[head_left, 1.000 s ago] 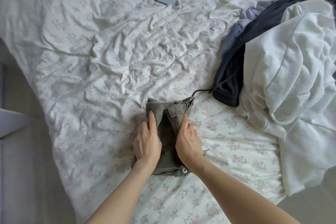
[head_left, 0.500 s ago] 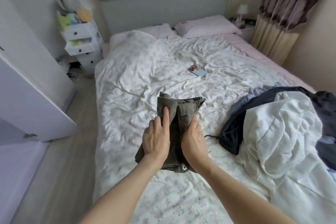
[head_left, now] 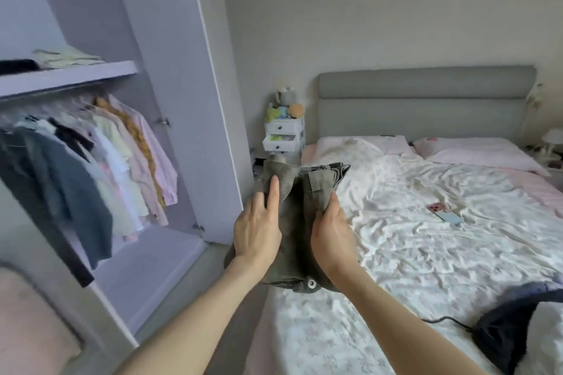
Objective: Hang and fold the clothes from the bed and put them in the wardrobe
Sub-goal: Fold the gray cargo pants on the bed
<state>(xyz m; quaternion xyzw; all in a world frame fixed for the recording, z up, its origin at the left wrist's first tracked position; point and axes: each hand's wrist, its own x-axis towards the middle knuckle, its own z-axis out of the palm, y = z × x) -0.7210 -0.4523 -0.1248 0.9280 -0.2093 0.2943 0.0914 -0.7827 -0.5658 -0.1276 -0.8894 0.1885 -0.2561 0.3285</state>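
While both arms reach forward at frame centre, a folded olive-grey garment [head_left: 297,222] is held in the air between the hands, clear of the bed edge, a metal snap button showing at its lower hem. Left hand [head_left: 257,231]: lies over the garment's left side, index finger straight and pointing to 12 o'clock on the cloth, other fingers wrapping the edge. Right hand [head_left: 333,236]: clasps the right side, thumb on top, fingers curled underneath out of sight.

Wardrobe [head_left: 100,161] at 9 to 10 o'clock, door [head_left: 195,94] swung open and standing between the hanging space and the far wall. Upper shelf [head_left: 67,74] carries pale folded items and something dark. Below it, hanging clothes [head_left: 100,158] on a rail: pink, cream, white, mustard, dark grey. The bottom board beneath them is visible.

Bed [head_left: 426,237] fills 1 to 5 o'clock, rumpled floral white sheet, grey headboard [head_left: 426,100] at 1 o'clock, pink pillow [head_left: 478,152] at 2 o'clock. A phone [head_left: 444,213] lies on the sheet at 3 o'clock, well apart from the hands. Dark navy garment [head_left: 511,329] with a drawcord at 4 to 5 o'clock, partly cut by the frame edge.

Small white drawer unit [head_left: 283,138] with soft toys [head_left: 285,103] on top at 12 o'clock, between door and headboard. Lamp [head_left: 553,138] at far right edge.
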